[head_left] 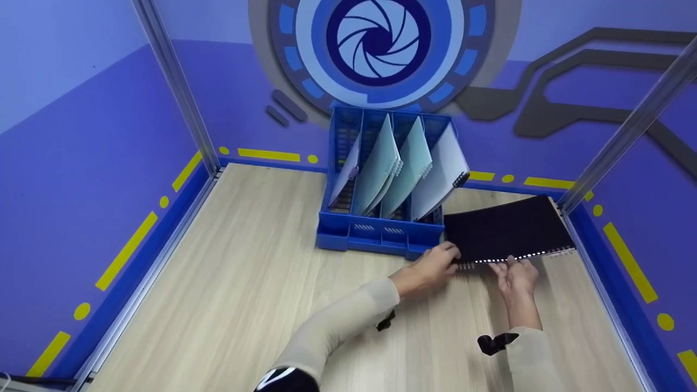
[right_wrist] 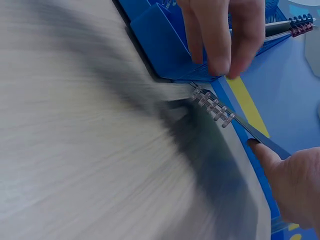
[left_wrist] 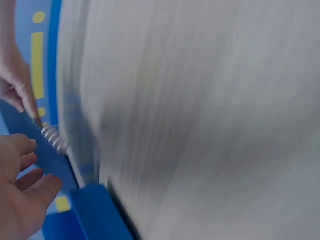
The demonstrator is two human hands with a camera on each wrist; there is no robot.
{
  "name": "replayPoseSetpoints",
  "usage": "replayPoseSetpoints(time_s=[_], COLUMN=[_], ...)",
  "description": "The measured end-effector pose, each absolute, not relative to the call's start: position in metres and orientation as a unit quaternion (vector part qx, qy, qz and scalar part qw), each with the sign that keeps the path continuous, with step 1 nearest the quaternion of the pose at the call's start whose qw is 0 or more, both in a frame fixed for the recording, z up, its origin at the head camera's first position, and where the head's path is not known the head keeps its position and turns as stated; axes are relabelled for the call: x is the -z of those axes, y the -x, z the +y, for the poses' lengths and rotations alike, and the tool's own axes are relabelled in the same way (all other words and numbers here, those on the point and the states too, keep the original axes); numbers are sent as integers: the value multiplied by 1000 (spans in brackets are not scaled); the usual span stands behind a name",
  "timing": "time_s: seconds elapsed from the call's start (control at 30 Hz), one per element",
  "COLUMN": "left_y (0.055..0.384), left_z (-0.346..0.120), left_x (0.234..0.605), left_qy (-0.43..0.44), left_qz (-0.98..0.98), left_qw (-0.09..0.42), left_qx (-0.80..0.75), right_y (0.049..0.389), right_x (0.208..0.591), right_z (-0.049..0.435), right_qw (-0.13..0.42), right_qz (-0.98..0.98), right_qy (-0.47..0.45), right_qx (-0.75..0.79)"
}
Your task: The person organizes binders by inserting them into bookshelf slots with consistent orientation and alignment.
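Observation:
A black-covered spiral notebook [head_left: 506, 228] is at the right of the table, its metal coil facing me and its near edge raised in the wrist views. My right hand [head_left: 517, 277] pinches it along the coil edge, thumb on one face [right_wrist: 300, 185]. At the notebook's left corner is my left hand [head_left: 433, 267]; in the left wrist view its loosely bent fingers [left_wrist: 42, 190] stand just apart from the coil. Beside this hand stands a blue file organizer [head_left: 375, 245], with several spiral notebooks [head_left: 375, 174] leaning upright in its slots.
The organizer's rightmost notebook [head_left: 441, 171] has a black coil and leans out over the right side. Blue-purple panel walls [head_left: 98, 179] enclose the wooden table [head_left: 245, 245] at left, back and right. Metal posts [head_left: 179, 92] stand at the corners.

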State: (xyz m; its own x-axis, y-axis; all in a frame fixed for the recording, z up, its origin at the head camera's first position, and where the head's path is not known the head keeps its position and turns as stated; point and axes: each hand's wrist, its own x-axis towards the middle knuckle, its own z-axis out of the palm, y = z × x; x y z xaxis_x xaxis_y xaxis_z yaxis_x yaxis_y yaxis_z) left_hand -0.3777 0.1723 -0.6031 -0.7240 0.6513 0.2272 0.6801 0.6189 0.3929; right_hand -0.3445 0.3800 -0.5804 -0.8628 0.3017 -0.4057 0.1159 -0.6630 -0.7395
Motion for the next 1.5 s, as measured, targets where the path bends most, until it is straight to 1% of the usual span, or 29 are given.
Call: replayPoseSetpoints(time_s=[0.17, 0.27, 0.33, 0.4, 0.5, 0.57, 0.63, 0.7, 0.8, 0.9, 0.97, 1.23, 1.43, 1.5], left_y=[374, 373, 373, 373, 377, 383, 388, 392, 397, 400, 402, 415, 424, 425], left_z=[124, 90, 66, 41, 2, -22, -43, -59, -74, -83, -86, -95, -94, -93], left_x=[598, 597, 599, 602, 608, 610, 611, 610, 609, 610, 611, 612, 609, 609], left_qy=[342, 299, 274, 255, 228, 196, 143, 83, 14, -19, -28, -83, -93, -94], left_qz=[-892, -894, -899, -905, -916, -922, -927, -930, -928, -923, -922, -920, -915, -915], left_qw=[56, 62, 80, 109, 186, 232, 259, 252, 198, 133, 111, 74, 59, 57], left_qx=[289, 327, 333, 322, 271, 242, 232, 255, 315, 360, 371, 375, 388, 387], right_y=[342, 336, 330, 324, 316, 310, 306, 302, 298, 293, 290, 279, 268, 263], right_x=[574, 573, 572, 572, 571, 570, 569, 566, 562, 556, 552, 540, 537, 537], right_z=[379, 378, 377, 378, 378, 380, 381, 382, 383, 381, 380, 374, 370, 368], right_qw=[56, 64, 75, 87, 89, 86, 87, 96, 111, 111, 107, 107, 117, 112], right_qz=[-426, -444, -450, -454, -458, -469, -476, -469, -465, -474, -486, -481, -452, -452], right_qy=[241, 242, 246, 254, 255, 251, 253, 258, 263, 260, 255, 246, 225, 223], right_qx=[-870, -861, -855, -850, -847, -842, -838, -839, -838, -834, -829, -835, -855, -856])
